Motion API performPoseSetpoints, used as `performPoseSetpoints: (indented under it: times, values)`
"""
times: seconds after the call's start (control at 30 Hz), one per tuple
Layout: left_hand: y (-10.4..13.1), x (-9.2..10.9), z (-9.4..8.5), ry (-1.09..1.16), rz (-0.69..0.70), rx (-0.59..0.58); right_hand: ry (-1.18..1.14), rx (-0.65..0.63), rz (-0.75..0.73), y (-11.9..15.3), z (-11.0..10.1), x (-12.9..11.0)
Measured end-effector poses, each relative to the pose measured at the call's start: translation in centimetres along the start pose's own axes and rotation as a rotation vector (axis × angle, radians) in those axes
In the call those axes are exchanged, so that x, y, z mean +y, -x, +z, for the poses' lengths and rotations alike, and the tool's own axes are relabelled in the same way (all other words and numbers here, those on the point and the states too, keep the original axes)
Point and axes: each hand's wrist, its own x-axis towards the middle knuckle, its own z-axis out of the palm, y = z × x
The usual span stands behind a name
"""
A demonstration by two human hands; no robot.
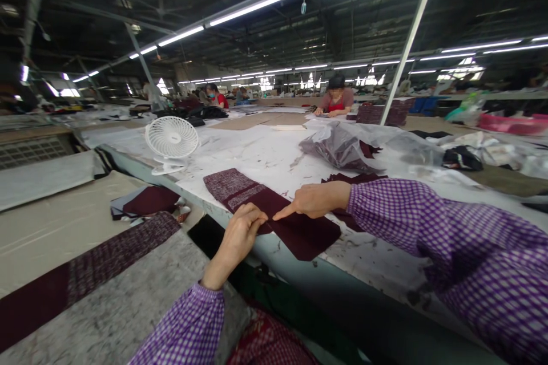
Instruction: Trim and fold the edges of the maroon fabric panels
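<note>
A maroon fabric piece (306,234) with a speckled, patterned far end lies flat at the near edge of the white table (257,148). My left hand (243,228) pinches its near edge between thumb and fingertips. From the right, my right hand (314,201) rests on the same cloth, its index finger stretched out and pointing close to the left fingertips. The other right fingers are curled under. More dark maroon cut pieces (355,178) lie beyond my right wrist, partly hidden by the sleeve.
A small white fan (172,138) stands at the table's left edge. Behind my right arm sits a clear plastic bag (338,145) of maroon cloth. A long maroon strip (107,256) and a folded bundle (148,202) lie on the left surface. A co-worker (337,97) is across the table.
</note>
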Motion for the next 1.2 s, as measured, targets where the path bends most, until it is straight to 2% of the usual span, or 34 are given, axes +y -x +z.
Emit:
performPoseSetpoints:
  times: [0.13, 0.4, 0.5, 0.6, 0.7, 0.77, 0.83, 0.9, 1.03, 1.2]
  values:
    - [0.1, 0.1, 0.1, 0.045, -0.072, 0.025, -0.018, 0.042, -0.009, -0.1, 0.4, 0.3]
    - [-0.2, 0.5, 0.5, -0.086, -0.045, 0.022, 0.028, 0.037, 0.014, -0.2, 1.0, 0.2]
    - [0.0, 0.4, 0.3, -0.057, -0.038, 0.036, 0.062, 0.031, 0.043, -0.3, 0.9, -0.3]
    - [0.0, 0.2, 0.2, 0.018, -0.091, 0.082, 0.074, 0.037, 0.053, -0.3, 0.9, -0.8]
    - [-0.2, -0.1, 0.3, 0.02, -0.134, 0.104, 0.087, 0.101, 0.079, -0.3, 1.4, -0.8]
    - [-0.2, -0.2, 0.2, -0.006, -0.124, 0.073, 0.072, 0.174, 0.162, -0.5, 1.9, -0.5]
    - [0.0, -0.1, 0.0, -0.007, -0.09, 0.034, -0.002, 0.231, 0.266, -0.7, 2.5, 0.1]
    - [0.2, 0.1, -0.3, 0.0, -0.053, -0.001, -0.138, 0.253, 0.308, -1.1, 3.2, 1.0]
    - [0.6, 0.5, -0.7, -0.04, 0.003, -0.036, -0.409, 0.274, 0.238, -2.1, 4.2, 2.5]
    - [0.7, 0.0, -0.7, -0.131, 0.099, -0.059, -0.559, 0.352, 0.148, -2.4, 4.9, 3.2]
